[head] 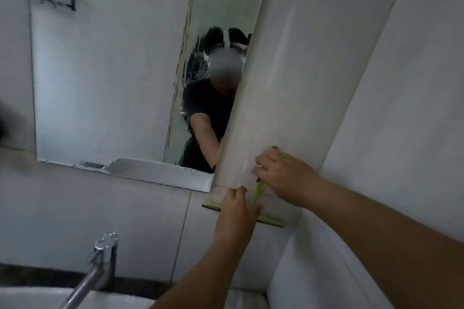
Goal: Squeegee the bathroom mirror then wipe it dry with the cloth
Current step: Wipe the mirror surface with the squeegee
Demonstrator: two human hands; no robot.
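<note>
writing: none readable anywhere; no brand or label seen
squeegee (270,223): yellow-green, at about 5 o'clock in frame, just below the bottom right corner of the mirror; blade runs slanted across the wall tile, both ends sticking out past the hands
handle (258,192): yellow-green, rises from the blade between the two hands, mostly hidden
right hand (283,178): at 4 o'clock, fingers curled closed over the top of the handle, fingertips against the pale panel
left hand (236,213): at 5 o'clock, laid over the left half of the blade, fingers pointing up and close together; whether it clamps or only presses, cannot tell
mirror (105,83): upper left to centre, left part mostly fogged white, a clearer strip at right with streaks and drips along its edge, reflection of a person in a dark top
pale panel (276,70): tilted, covers the mirror's right edge
tap (100,263): chrome, at 7 o'clock, above the sink rim (32,296)
cloth: not visible
</note>
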